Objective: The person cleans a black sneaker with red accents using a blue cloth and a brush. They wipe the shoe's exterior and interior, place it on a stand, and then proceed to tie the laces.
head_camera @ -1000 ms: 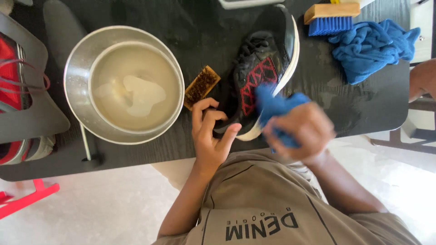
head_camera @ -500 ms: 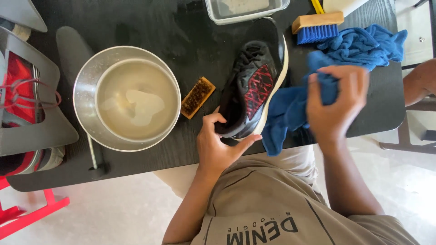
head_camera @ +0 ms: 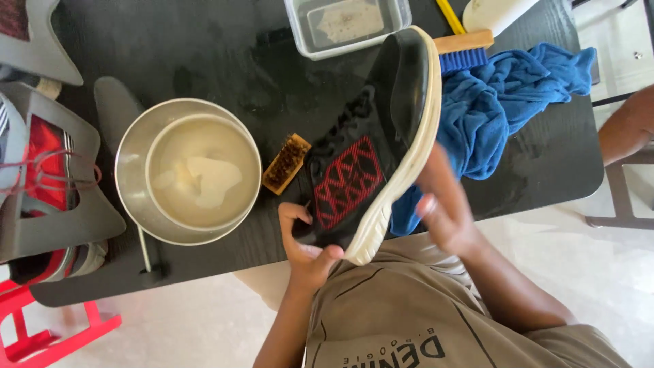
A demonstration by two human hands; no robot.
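A black sneaker [head_camera: 371,146] with a red mesh panel and a white sole is tilted up over the black table [head_camera: 204,61]. My left hand [head_camera: 306,249] grips its near end, thumb on the red panel side. My right hand [head_camera: 443,208] is blurred, fingers spread, right beside the white sole edge. A blue cloth [head_camera: 504,102] lies bunched on the table behind it, one end trailing under the hand. The hand does not seem to hold the cloth.
A steel bowl [head_camera: 133,160] of cloudy water sits to the left, with a small brown brush [head_camera: 286,163] next to it. A clear plastic tub [head_camera: 347,24] and a blue-bristled wooden brush [head_camera: 463,51] are at the back. More shoes [head_camera: 41,163] lie far left. Another person's arm [head_camera: 630,123] is at the right edge.
My right hand let go of the blue cloth, which now lies on the table, and came back to the shoe's sole. The sneaker has been raised and tipped higher.
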